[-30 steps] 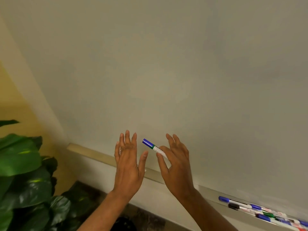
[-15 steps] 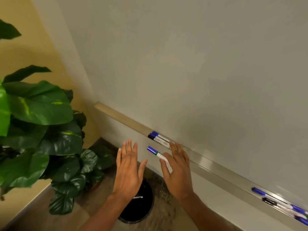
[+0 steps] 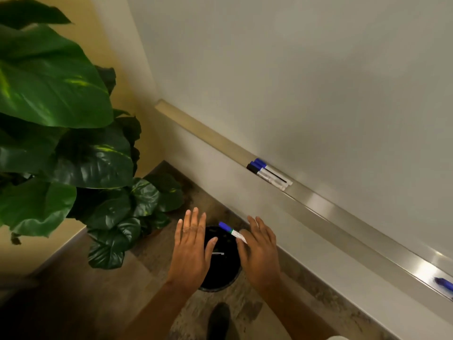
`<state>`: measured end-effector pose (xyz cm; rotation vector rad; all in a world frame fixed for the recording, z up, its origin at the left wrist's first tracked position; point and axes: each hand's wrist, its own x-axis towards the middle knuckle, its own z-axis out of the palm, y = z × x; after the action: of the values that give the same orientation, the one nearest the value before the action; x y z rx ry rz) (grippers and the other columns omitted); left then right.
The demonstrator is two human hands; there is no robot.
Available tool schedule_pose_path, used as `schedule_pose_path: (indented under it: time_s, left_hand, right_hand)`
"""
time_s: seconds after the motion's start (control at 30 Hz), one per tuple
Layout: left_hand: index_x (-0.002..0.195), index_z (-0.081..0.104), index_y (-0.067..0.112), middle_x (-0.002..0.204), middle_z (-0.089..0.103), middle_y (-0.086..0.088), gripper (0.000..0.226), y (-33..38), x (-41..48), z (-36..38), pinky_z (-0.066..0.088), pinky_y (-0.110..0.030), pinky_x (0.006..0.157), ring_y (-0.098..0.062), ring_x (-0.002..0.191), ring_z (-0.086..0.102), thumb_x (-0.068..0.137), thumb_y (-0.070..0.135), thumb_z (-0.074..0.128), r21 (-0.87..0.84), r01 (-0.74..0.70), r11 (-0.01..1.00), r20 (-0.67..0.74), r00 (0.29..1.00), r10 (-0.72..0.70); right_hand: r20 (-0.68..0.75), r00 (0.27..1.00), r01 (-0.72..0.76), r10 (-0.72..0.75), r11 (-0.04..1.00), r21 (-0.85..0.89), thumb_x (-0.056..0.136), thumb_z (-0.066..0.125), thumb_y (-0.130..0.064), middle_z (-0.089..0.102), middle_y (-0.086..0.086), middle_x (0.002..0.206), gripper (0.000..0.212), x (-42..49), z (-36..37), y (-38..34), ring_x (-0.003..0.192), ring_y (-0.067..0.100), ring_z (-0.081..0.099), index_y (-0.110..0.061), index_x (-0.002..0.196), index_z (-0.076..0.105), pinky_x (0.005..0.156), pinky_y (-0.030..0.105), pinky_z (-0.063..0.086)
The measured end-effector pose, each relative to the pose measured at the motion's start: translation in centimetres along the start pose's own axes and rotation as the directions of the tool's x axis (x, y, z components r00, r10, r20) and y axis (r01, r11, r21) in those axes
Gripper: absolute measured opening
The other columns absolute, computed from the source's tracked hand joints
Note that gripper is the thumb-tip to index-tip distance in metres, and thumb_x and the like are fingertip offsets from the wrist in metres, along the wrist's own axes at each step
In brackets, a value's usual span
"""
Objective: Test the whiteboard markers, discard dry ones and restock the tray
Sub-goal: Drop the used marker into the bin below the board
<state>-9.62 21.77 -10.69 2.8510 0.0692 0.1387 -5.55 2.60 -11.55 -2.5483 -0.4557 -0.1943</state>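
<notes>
Release looks next: the blue-capped marker (image 3: 232, 232) hangs directly above the black bin (image 3: 220, 288), its long axis slanting up-left, cap away from the right hand (image 3: 261, 251), whose grip pinches the white barrel between thumb and forefinger. The left hand (image 3: 191, 249) hovers flat alongside, holding nothing. One pale stick (image 3: 218, 253) lies in the bin; capped markers (image 3: 268, 174) rest on the tray (image 3: 343, 217) up-right
</notes>
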Motion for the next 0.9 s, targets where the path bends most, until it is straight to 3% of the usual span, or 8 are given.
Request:
schedule_pose_path:
  time_s: [0.17, 0.3, 0.6, 0.77, 0.9]
  left_hand:
    - [0.160, 0.028, 0.007, 0.170, 0.018, -0.012, 0.066, -2.3, -0.6, 3.0, 0.012, -0.048, 0.126, -0.026, 0.158, 0.009, 0.109, 0.049, 0.022, 0.011, 0.011, 1.000, 0.050, 0.999, -0.012]
    - [0.159, 0.028, 0.007, 0.169, 0.018, -0.013, 0.067, -3.7, -0.9, 4.6, 0.013, -0.048, 0.125, -0.026, 0.159, 0.008, 0.110, 0.051, 0.016, 0.025, 0.029, 0.999, 0.075, 0.997, -0.031]
    - [0.160, 0.027, 0.008, 0.169, 0.018, -0.012, 0.065, -6.1, -1.5, 7.1, 0.010, -0.045, 0.126, -0.026, 0.158, 0.009, 0.110, 0.048, 0.018, 0.052, 0.059, 0.997, 0.109, 0.992, -0.064]
    - [0.160, 0.027, 0.009, 0.169, 0.019, -0.011, 0.065, -7.0, -1.6, 8.0, 0.009, -0.045, 0.126, -0.024, 0.159, 0.008, 0.110, 0.049, 0.016, 0.032, 0.088, 0.996, 0.111, 0.990, -0.091]
    - [0.161, 0.023, 0.011, 0.171, 0.013, -0.009, 0.064, -7.8, -2.0, 8.2, 0.000, -0.041, 0.128, -0.022, 0.159, 0.002, 0.110, 0.048, 0.017, 0.027, 0.101, 0.995, 0.096, 0.990, -0.103]
  right_hand:
    - [0.083, 0.996, -0.034, 0.040, 0.996, -0.082, 0.098, 0.042, -0.036, 0.056, 0.008, 0.140, 0.038, -0.9, 3.9, 0.1, 0.135, 0.028, 0.047, -0.017, 0.113, 0.071, 0.109, 0.048, 0.040]
    - [0.149, 0.984, -0.086, 0.102, 0.990, -0.111, 0.098, 0.041, -0.038, 0.054, 0.006, 0.142, 0.038, -1.4, 6.7, 0.1, 0.137, 0.026, 0.043, -0.021, 0.117, 0.069, 0.112, 0.040, 0.029]
    - [0.166, 0.973, -0.132, 0.159, 0.978, -0.160, 0.097, 0.035, -0.040, 0.058, 0.006, 0.138, 0.044, -1.0, 11.3, -0.7, 0.132, 0.028, 0.050, -0.022, 0.111, 0.071, 0.110, 0.042, 0.034]
    - [0.204, 0.962, -0.140, 0.179, 0.971, -0.192, 0.097, 0.041, -0.038, 0.059, 0.006, 0.137, 0.038, -0.4, 14.0, -0.7, 0.131, 0.028, 0.050, -0.021, 0.115, 0.070, 0.108, 0.045, 0.037]
    - [0.242, 0.944, -0.172, 0.222, 0.962, -0.212, 0.098, 0.030, -0.046, 0.056, 0.008, 0.141, 0.054, -0.1, 15.3, -0.7, 0.134, 0.028, 0.047, -0.015, 0.127, 0.063, 0.110, 0.046, 0.037]
